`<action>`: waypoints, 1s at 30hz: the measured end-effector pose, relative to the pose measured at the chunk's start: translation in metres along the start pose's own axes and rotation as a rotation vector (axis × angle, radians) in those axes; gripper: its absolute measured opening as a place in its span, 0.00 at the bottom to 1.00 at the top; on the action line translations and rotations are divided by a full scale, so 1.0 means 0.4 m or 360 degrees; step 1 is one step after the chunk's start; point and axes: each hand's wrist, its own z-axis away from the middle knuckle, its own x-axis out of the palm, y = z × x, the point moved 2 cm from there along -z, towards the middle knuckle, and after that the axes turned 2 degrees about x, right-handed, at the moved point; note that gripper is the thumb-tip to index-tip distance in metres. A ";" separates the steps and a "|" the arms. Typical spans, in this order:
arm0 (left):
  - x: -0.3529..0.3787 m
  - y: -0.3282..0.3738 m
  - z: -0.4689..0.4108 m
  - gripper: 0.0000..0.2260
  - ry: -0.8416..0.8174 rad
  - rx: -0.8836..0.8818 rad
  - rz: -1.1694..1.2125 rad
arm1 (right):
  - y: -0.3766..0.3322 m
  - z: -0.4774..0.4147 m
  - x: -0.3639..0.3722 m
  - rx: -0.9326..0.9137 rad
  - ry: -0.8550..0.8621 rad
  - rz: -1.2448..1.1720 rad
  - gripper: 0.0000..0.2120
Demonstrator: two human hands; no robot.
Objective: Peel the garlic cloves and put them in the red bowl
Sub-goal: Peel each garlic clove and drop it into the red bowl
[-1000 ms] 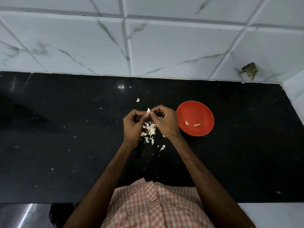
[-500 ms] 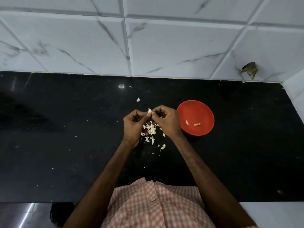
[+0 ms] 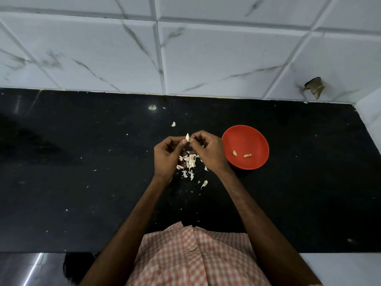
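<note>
A pale garlic clove (image 3: pixel 187 137) is pinched between the fingertips of my left hand (image 3: pixel 167 156) and my right hand (image 3: pixel 209 152), held above the black counter. Both hands have curled fingers and meet at the clove. Below them lies a heap of garlic cloves and skins (image 3: pixel 190 162). The red bowl (image 3: pixel 245 133) stands just right of my right hand, with two peeled cloves (image 3: pixel 234 152) (image 3: pixel 247 155) lying in it.
The black counter (image 3: pixel 82 172) runs wall to wall, with a white tiled wall (image 3: pixel 206 58) behind it. A loose skin (image 3: pixel 173 124) lies beyond my hands and another piece (image 3: pixel 204 184) nearer to me. Small flakes dot the counter.
My hands have stayed over the heap, with small finger movements working at the clove. The bowl and its two cloves have not moved.
</note>
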 end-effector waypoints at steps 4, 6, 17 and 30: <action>-0.002 0.009 0.003 0.03 -0.0013 0.0113 -0.0230 | 0.001 -0.002 -0.003 -0.0047 -0.0044 0.0012 0.03; -0.006 0.007 -0.003 0.02 -0.0008 0.0132 -0.0351 | 0.004 -0.002 -0.006 -0.0078 -0.0046 0.0070 0.04; -0.012 0.012 -0.018 0.02 -0.0035 0.0168 -0.0666 | -0.008 -0.007 -0.018 -0.0207 -0.0109 0.0286 0.06; -0.008 0.035 -0.029 0.03 -0.0224 0.0168 -0.0648 | 0.004 -0.010 -0.018 0.0067 -0.0202 -0.0195 0.07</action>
